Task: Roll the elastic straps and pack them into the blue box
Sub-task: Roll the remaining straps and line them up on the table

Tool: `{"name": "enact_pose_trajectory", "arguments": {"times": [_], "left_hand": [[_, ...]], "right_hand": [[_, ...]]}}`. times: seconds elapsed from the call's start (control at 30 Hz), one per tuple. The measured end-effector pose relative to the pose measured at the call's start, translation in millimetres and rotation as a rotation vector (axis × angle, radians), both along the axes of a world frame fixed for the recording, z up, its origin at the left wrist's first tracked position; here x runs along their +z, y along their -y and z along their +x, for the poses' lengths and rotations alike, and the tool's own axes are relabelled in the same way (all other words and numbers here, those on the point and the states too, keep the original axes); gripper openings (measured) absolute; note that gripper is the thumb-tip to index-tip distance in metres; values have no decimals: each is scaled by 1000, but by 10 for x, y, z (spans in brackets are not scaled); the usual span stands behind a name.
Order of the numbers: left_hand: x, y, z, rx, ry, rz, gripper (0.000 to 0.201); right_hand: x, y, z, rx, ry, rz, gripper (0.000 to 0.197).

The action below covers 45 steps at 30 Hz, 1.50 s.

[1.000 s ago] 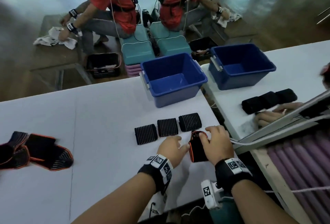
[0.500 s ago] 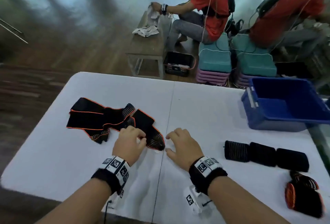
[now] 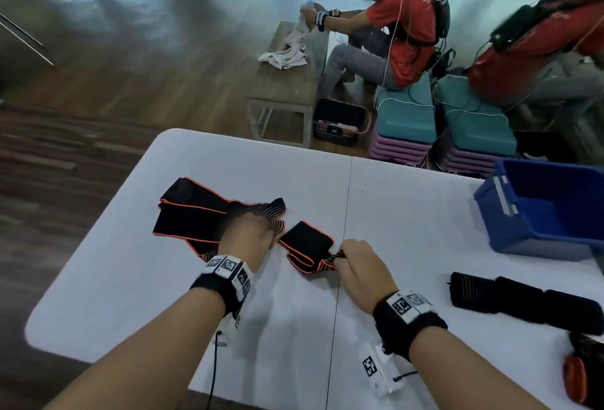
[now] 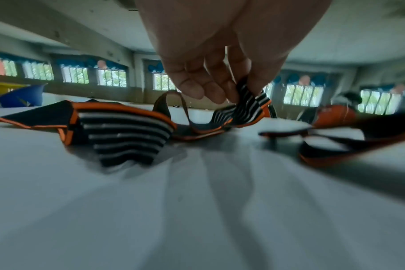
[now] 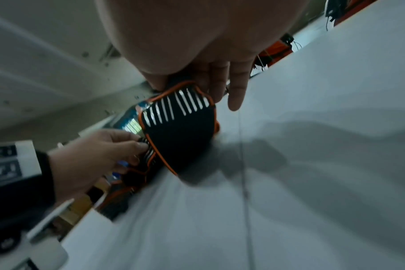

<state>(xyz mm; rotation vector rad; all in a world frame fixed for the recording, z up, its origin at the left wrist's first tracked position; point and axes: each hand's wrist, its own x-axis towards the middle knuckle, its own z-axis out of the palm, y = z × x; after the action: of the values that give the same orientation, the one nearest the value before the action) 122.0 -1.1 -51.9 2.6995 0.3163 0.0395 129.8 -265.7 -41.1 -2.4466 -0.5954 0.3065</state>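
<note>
A pile of flat black elastic straps (image 3: 192, 213) with orange edging lies on the white table (image 3: 294, 328). My left hand (image 3: 251, 239) pinches a striped strap end (image 4: 243, 104) at the pile's right edge. My right hand (image 3: 353, 266) pinches the striped end of a folded strap (image 3: 307, 246) that lies just right of the pile; the right wrist view shows this strap (image 5: 180, 131) lifted off the table. Three rolled straps (image 3: 523, 302) lie in a row at the right, with an orange-edged roll (image 3: 581, 373) nearer me. The blue box (image 3: 539, 236) stands at the far right.
Beyond the table's far edge a person in red sits at a wooden bench (image 3: 287, 83) with white cloths. A black basket (image 3: 340, 122) and stacked teal cushions (image 3: 405, 119) stand on the floor. A mirror at the right repeats the scene.
Both hands left the orange-edged roll at the right and moved left to the flat pile. The right hand has taken hold of one strap, which now lies apart from the pile.
</note>
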Motion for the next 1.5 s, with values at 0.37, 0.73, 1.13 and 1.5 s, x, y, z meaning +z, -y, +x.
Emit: {"name": "enact_pose_trajectory", "arguments": {"times": [0.37, 0.73, 1.13, 1.5], "left_hand": [[1650, -8, 211, 136, 376, -297, 23], [3348, 830, -19, -154, 476, -196, 31], [3942, 2072, -254, -547, 457, -456, 39], [3867, 2357, -265, -455, 728, -470, 19]], "right_hand": [[1706, 47, 377, 132, 200, -37, 19], [3230, 488, 147, 99, 721, 310, 32], [3900, 1161, -66, -183, 735, 264, 25], [4188, 1525, -291, -37, 735, 234, 8]]}}
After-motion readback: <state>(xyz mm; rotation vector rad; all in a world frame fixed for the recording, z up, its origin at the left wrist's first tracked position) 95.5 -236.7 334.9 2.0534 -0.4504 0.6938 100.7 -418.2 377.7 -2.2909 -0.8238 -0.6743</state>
